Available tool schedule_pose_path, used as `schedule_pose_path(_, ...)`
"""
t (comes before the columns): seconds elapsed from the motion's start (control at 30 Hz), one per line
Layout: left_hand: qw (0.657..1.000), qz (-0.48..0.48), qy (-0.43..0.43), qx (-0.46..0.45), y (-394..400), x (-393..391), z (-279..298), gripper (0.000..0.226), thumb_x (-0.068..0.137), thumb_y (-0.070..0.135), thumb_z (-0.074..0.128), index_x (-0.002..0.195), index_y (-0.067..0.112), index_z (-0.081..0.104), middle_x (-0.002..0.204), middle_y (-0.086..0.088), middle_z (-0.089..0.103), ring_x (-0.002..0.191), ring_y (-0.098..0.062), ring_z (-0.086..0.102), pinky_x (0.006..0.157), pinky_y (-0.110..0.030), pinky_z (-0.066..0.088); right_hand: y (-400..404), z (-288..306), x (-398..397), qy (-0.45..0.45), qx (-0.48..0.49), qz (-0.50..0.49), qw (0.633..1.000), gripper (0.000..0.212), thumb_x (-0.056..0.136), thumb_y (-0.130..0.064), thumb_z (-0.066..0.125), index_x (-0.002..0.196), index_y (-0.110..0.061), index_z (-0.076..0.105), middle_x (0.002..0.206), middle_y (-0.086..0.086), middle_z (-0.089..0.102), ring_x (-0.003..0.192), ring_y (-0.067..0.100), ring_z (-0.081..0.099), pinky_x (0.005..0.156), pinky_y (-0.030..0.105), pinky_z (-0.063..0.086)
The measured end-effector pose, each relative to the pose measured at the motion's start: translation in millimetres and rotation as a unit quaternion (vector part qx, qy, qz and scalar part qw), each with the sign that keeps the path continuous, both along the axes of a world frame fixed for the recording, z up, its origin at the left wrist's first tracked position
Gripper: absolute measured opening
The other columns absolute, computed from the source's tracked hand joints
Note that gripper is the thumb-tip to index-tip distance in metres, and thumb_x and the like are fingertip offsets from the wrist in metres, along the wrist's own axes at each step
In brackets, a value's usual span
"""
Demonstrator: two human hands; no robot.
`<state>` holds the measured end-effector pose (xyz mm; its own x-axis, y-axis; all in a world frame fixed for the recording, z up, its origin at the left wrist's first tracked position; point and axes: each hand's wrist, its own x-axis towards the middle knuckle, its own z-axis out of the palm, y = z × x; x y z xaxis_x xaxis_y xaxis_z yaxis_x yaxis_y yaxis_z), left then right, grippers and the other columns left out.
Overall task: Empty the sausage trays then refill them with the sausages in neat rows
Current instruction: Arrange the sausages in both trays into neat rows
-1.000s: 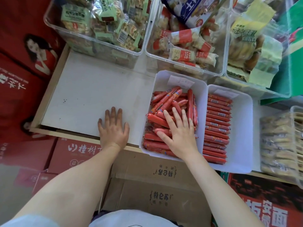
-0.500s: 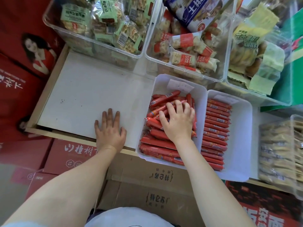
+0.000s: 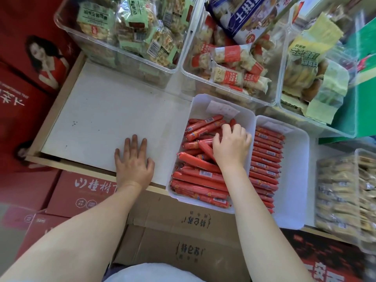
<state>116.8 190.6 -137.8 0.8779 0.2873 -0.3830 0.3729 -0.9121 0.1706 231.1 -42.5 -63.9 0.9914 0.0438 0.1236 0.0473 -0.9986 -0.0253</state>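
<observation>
Two white trays stand side by side on the white shelf. The left tray [image 3: 246, 119] holds several red sausages [image 3: 195, 176], neat rows near me and a jumbled heap at the far end. The right tray [image 3: 299, 180] holds one neat column of thinner sausages [image 3: 266, 157] along its left side. My right hand [image 3: 232, 147] lies over the jumbled heap, fingers curled around sausages there. My left hand [image 3: 133, 159] rests flat on the bare shelf, left of the left tray.
The white shelf board [image 3: 105, 119] has a wooden front edge. Clear bins of packaged snacks [image 3: 130, 35] [image 3: 227, 64] [image 3: 309, 64] stand behind the trays, another bin [image 3: 345, 196] at right. Red cartons [image 3: 81, 192] and a brown cardboard box [image 3: 183, 231] sit below.
My right hand has moved from the near rows to the far, jumbled end of the left tray and its fingers have curled onto sausages. My left hand has stayed flat on the shelf.
</observation>
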Motion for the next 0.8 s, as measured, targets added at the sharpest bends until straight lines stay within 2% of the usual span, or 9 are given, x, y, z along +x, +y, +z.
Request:
schedule_pose_path(0.1, 1.0, 0.0, -0.008, 0.004, -0.6, 0.1, 1.8, 0.066, 0.1, 0.038, 0.031, 0.16, 0.024, 0.008, 0.168, -0.003, -0.004, 0.154, -0.023, -0.005, 0.123, -0.051, -0.001, 0.1, 4.5, 5.7, 0.155, 0.107, 0.133, 0.973, 0.04, 0.089, -0.02, 0.062, 0.129, -0.02, 0.062, 0.132, 0.009, 0.057, 0.126, 0.031, 0.049, 0.108, 0.052, 0.034)
schedule_pose_path(0.17, 1.0, -0.002, -0.007, 0.006, -0.6, 0.3, 1.9, 0.066, 0.1, 0.038, 0.032, 0.16, 0.024, 0.01, 0.168, -0.004, -0.002, 0.154, -0.024, -0.003, 0.122, -0.051, 0.0, 0.0, 15.8, 17.4, 0.27, 0.088, 0.147, 0.948, 0.063, 0.089, -0.036, 0.069, 0.146, -0.033, 0.043, 0.152, 0.001, 0.04, 0.142, 0.024, 0.033, 0.116, 0.054, 0.023)
schedule_pose_path(0.23, 1.0, -0.003, -0.008, 0.004, -0.2, 0.1, 2.0, 0.065, 0.1, 0.038, 0.032, 0.16, 0.024, 0.01, 0.168, -0.004, -0.002, 0.154, -0.024, -0.003, 0.122, -0.051, 0.0, 0.9, 23.8, 29.6, 0.31, 0.018, 0.152, 0.938, 0.083, 0.082, -0.05, 0.072, 0.151, -0.04, 0.028, 0.159, -0.003, 0.028, 0.147, 0.023, 0.022, 0.118, 0.055, 0.016)
schedule_pose_path(0.37, 1.0, -0.003, -0.013, 0.005, 0.2, -0.4, -0.3, 0.065, 0.1, 0.038, 0.031, 0.16, 0.024, 0.01, 0.168, -0.004, -0.003, 0.154, -0.024, -0.004, 0.122, -0.051, 0.0, 7.9, 17.4, 44.2, 0.302, -0.042, 0.182, 0.935, 0.094, 0.073, -0.064, 0.071, 0.151, -0.039, 0.025, 0.16, -0.002, 0.026, 0.149, 0.026, 0.015, 0.118, 0.053, 0.015)
schedule_pose_path(0.47, 1.0, -0.004, -0.014, 0.007, 0.5, -1.1, -1.8, 0.065, 0.101, 0.039, 0.03, 0.16, 0.024, 0.008, 0.168, -0.004, -0.004, 0.154, -0.023, -0.005, 0.122, -0.051, 0.0, 8.8, 10.2, 46.0, 0.287, -0.035, 0.194, 0.937, 0.093, 0.069, -0.068, 0.071, 0.147, -0.034, 0.032, 0.151, -0.002, 0.04, 0.144, 0.024, 0.029, 0.117, 0.05, 0.019)
schedule_pose_path(0.57, 1.0, -0.003, -0.013, 0.007, 0.8, -1.6, -2.9, 0.065, 0.101, 0.039, 0.029, 0.16, 0.025, 0.005, 0.167, -0.002, -0.007, 0.154, -0.022, -0.007, 0.122, -0.05, -0.002, 5.1, 10.5, 46.3, 0.271, -0.052, 0.186, 0.943, 0.082, 0.07, -0.07, 0.069, 0.137, -0.028, 0.046, 0.134, 0.0, 0.052, 0.129, 0.025, 0.043, 0.111, 0.046, 0.026)
schedule_pose_path(0.67, 1.0, -0.003, -0.016, 0.01, 0.4, -1.3, -3.7, 0.065, 0.101, 0.04, 0.029, 0.16, 0.025, 0.005, 0.168, -0.002, -0.007, 0.154, -0.022, -0.007, 0.122, -0.05, -0.002, -2.1, 8.8, 45.3, 0.196, -0.066, 0.179, 0.962, 0.068, 0.075, -0.07, 0.065, 0.124, -0.024, 0.056, 0.121, 0.002, 0.058, 0.119, 0.028, 0.049, 0.103, 0.044, 0.032)
schedule_pose_path(0.73, 1.0, -0.004, -0.014, 0.013, 0.4, -1.4, -4.3, 0.066, 0.101, 0.04, 0.029, 0.16, 0.025, 0.004, 0.168, -0.003, -0.007, 0.154, -0.023, -0.007, 0.122, -0.05, -0.002, -6.6, 6.1, 44.2, 0.155, -0.023, 0.133, 0.979, 0.068, 0.079, -0.069, 0.063, 0.128, -0.022, 0.055, 0.121, 0.004, 0.058, 0.117, 0.029, 0.052, 0.101, 0.043, 0.037)
schedule_pose_path(0.8, 1.0, -0.006, -0.015, 0.016, 0.9, -1.6, -4.0, 0.066, 0.101, 0.04, 0.028, 0.16, 0.025, 0.004, 0.168, -0.003, -0.007, 0.154, -0.023, -0.007, 0.122, -0.05, -0.002, -8.2, 6.1, 43.2, 0.17, 0.053, 0.068, 0.982, 0.08, 0.08, -0.068, 0.063, 0.142, -0.021, 0.043, 0.131, 0.008, 0.055, 0.123, 0.03, 0.049, 0.105, 0.044, 0.039)
